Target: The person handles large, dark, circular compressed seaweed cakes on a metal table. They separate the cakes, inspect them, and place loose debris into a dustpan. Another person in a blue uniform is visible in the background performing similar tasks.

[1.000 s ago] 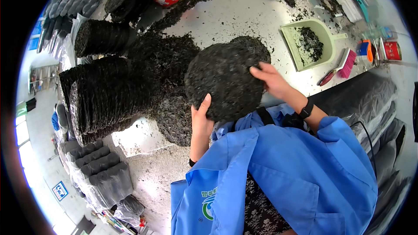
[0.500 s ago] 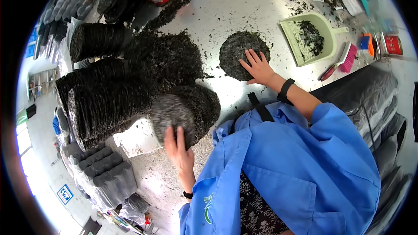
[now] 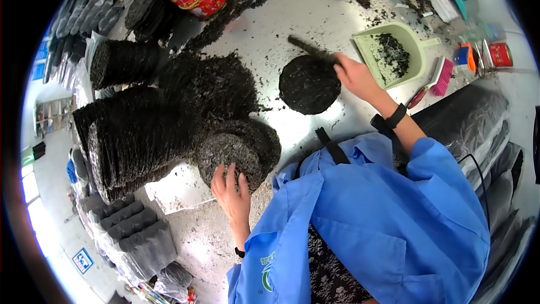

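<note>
Along the table's [image 3: 315, 11] left edge rolls of dark stacked discs [image 3: 135, 135] crowd in, and your left hand [image 3: 232, 194], fingers spread flat and gripping nothing, presses the end of the nearest roll [image 3: 239, 155]. Mid-table one round dark disc [image 3: 309, 83] lies flat, with your right hand [image 3: 355, 76] touching its upper right rim, fingers closed around a dark stick [image 3: 308, 49]. Toward the right edge sit one green dustpan [image 3: 394, 56] and one pink brush [image 3: 436, 79].

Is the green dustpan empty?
No, the green dustpan has dark crumbs lying inside it, next to the right hand.
</note>
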